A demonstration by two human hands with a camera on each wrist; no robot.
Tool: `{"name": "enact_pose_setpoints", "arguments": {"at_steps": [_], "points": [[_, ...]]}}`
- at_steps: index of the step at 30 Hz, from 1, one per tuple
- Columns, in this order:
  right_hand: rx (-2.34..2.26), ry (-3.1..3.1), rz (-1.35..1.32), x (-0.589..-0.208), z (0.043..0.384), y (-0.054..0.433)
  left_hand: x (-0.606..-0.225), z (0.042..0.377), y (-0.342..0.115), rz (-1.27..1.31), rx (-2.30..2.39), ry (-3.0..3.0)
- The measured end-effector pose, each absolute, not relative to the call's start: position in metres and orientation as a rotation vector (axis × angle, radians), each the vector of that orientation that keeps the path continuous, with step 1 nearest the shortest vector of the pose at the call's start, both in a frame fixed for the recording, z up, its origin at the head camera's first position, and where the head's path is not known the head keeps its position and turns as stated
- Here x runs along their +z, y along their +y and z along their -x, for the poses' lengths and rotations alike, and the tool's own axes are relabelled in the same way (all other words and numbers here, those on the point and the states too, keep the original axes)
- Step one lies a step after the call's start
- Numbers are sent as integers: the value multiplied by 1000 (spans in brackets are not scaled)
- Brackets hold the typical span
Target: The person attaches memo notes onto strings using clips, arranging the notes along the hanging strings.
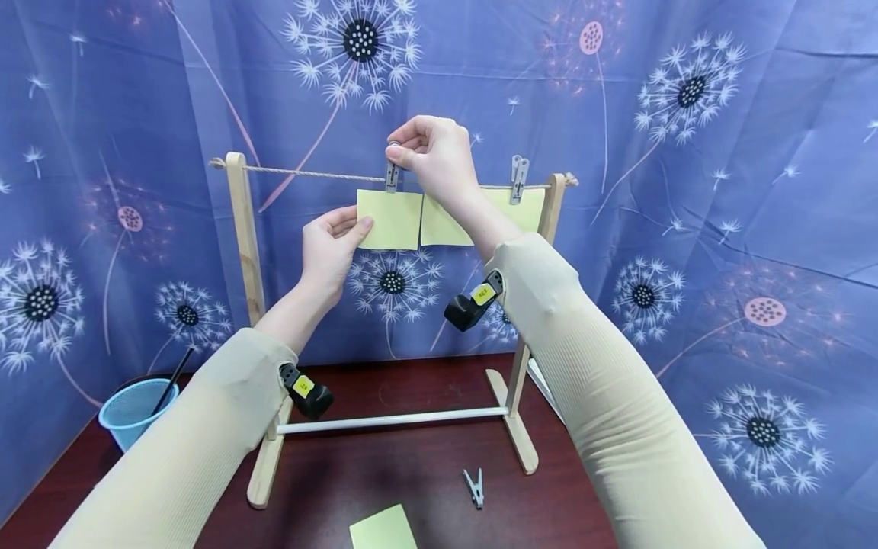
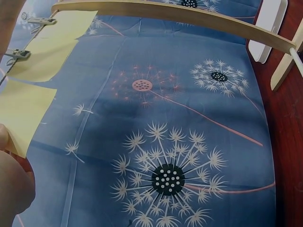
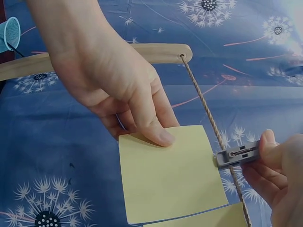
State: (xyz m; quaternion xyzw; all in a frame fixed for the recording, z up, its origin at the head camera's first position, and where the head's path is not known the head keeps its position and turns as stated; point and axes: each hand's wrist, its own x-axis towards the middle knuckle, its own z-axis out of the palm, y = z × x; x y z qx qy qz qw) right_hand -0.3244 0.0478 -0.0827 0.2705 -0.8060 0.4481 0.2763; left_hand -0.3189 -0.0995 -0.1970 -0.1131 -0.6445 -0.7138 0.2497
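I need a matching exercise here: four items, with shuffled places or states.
1. Left hand
2. Right hand
3. Blue mesh basket
4. White crossbar

A. Low across the wooden stand
B. Pinching a grey clothespin at the rope
C. Left of the stand, black rod inside
D. Holding a yellow paper sheet

Pairs: 1-D, 2-B, 3-C, 4-A

Sheets (image 1: 389, 221): I count four, one in left hand (image 1: 329, 248)
Clips (image 1: 392, 180): four, one in right hand (image 1: 439, 156)
Rope (image 1: 315, 174): one
Posts (image 1: 245, 236): two
Basket (image 1: 130, 412): one
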Motion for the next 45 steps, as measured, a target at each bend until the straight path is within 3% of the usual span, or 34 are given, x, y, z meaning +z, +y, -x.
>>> {"name": "enact_pose_setpoints", "arguments": {"at_steps": [19,45], "points": [[1019,-2309,-765,-92,327,48,-198,318,-99,327,-1935,-1721],[1117,-2299,-803,-99,317,50,-199,314,-100,370,-1979,-1696]]}}
